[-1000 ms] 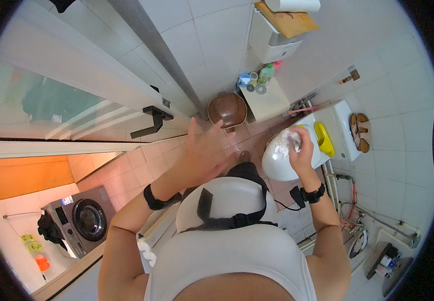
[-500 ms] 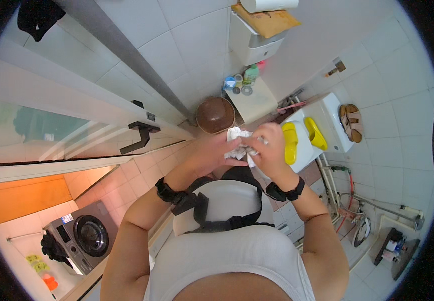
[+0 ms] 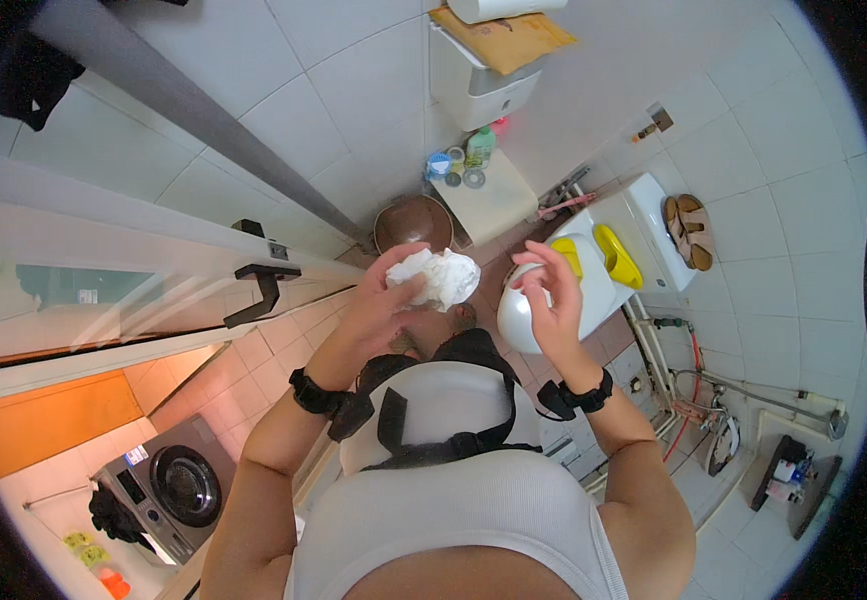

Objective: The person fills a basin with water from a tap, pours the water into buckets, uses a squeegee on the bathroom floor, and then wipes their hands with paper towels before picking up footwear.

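Observation:
Crumpled white tissue is gripped in my left hand, held out in front of my body. Just beyond it stands a round brown bin, partly hidden behind the tissue and hand. To the right, my right hand is raised with its fingers apart and nothing in it. Behind that hand is the white toilet, its lid carrying a pair of yellow slippers. A dark band is strapped round each wrist.
A glass-panelled door with a dark handle stands at the left. Bottles and jars sit on a cream cabinet. Brown sandals rest on the toilet tank. A grey washing machine shows through the doorway. Pipes and a hose run along the right wall.
My hands have come apart. The left has moved left with the tissue, while the right has let go of it and opened. The view has shifted slightly.

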